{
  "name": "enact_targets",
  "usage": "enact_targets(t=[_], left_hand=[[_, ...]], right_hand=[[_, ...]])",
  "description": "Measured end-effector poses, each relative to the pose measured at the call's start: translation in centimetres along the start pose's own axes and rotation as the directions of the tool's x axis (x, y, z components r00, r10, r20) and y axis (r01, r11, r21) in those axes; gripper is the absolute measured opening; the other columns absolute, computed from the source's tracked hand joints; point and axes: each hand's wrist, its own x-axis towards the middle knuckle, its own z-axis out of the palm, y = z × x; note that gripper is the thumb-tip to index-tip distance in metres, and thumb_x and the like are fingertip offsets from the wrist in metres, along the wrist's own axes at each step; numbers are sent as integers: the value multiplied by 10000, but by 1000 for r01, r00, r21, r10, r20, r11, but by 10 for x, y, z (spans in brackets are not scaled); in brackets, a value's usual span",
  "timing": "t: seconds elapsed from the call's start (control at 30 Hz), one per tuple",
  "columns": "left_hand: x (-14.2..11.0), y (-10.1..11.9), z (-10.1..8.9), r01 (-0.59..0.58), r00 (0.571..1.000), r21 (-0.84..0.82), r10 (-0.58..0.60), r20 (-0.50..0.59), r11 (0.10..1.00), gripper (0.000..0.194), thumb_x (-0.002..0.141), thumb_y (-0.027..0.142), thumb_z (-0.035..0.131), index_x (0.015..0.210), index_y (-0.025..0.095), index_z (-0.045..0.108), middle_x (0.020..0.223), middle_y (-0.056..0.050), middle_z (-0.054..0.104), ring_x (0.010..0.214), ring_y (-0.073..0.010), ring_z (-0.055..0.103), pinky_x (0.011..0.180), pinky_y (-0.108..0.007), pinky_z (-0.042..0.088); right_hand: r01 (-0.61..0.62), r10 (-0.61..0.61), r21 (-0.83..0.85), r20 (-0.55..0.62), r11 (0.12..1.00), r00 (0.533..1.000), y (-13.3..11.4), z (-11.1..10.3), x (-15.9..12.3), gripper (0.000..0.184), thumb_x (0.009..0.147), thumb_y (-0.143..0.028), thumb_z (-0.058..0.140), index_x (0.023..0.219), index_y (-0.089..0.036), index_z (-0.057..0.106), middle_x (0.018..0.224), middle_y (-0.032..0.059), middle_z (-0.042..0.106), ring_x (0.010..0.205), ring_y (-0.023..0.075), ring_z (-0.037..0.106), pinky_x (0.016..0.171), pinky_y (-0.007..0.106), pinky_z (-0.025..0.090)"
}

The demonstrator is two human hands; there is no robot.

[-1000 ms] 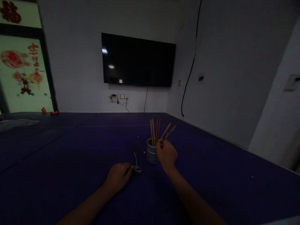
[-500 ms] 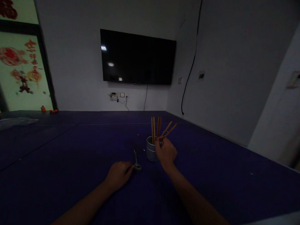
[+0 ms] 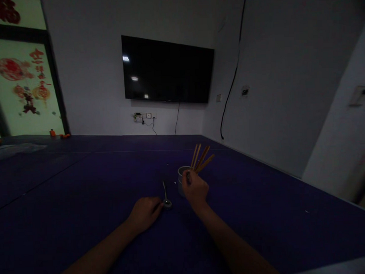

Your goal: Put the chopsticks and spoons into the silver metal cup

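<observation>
A grey cylindrical cup stands upright on the dark blue surface, partly hidden by my right hand. My right hand is closed at its rim. Several wooden chopsticks fan out above these fingers and lean right; their lower ends are hidden, and they converge where my fingers close. To the left of the cup lies a small metal spoon, its round end toward me and its thin handle pointing away. My left hand rests on the surface, thumb and forefinger pinched at the edge of the spoon's round end.
The broad blue surface reaches the back wall, where a black television hangs. Clear plastic sheeting and small orange objects lie at the far left. A black cable hangs down the right wall.
My right hand has shifted slightly left across the front of the cup. The chopsticks that stood upright now tilt right, closer together. My left hand and the spoon stay put.
</observation>
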Motion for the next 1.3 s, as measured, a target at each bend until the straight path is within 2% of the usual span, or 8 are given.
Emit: enact_targets(t=[0.2,0.37,0.8,1.1,1.3], left_hand=[[0,-1,3,-3,1000,0,3,-3,1000,351,893,376,299,846,198,597,852,-56,659,756,-164,604,622,-234,382],[0,-2,2,-5,1000,4,5,-3,1000,331,892,355,307,831,198,591,854,-48,662,744,-157,603,598,-229,368],[-1,-3,3,3,1000,-25,-3,-16,1000,324,891,352,311,811,191,580,821,-49,658,731,-157,602,609,-244,374],[0,-3,2,3,1000,-11,-3,-14,1000,337,891,358,302,804,191,582,814,-52,657,722,-157,599,601,-242,377],[0,-4,4,-7,1000,-23,7,-17,1000,363,887,385,294,826,198,599,832,-58,659,739,-159,599,620,-236,393]], right_hand=[[82,-83,-25,-30,996,996,-1,2,-5,330,872,-335,363,812,-175,646,640,33,647,547,126,561,534,220,294],[27,-27,-35,-22,999,999,-1,1,-2,357,875,-346,344,803,-176,649,565,18,608,522,123,553,522,215,291],[-89,89,50,9,995,996,-4,-3,-2,370,844,-402,367,956,-188,647,607,22,631,541,146,570,541,223,341],[-55,58,64,-38,996,998,-6,-4,-2,379,836,-436,385,973,-190,638,541,-6,579,472,120,526,505,218,328],[-5,22,123,-132,992,991,-5,-5,-2,400,835,-446,407,985,-148,629,478,-26,515,413,96,461,498,209,349]])
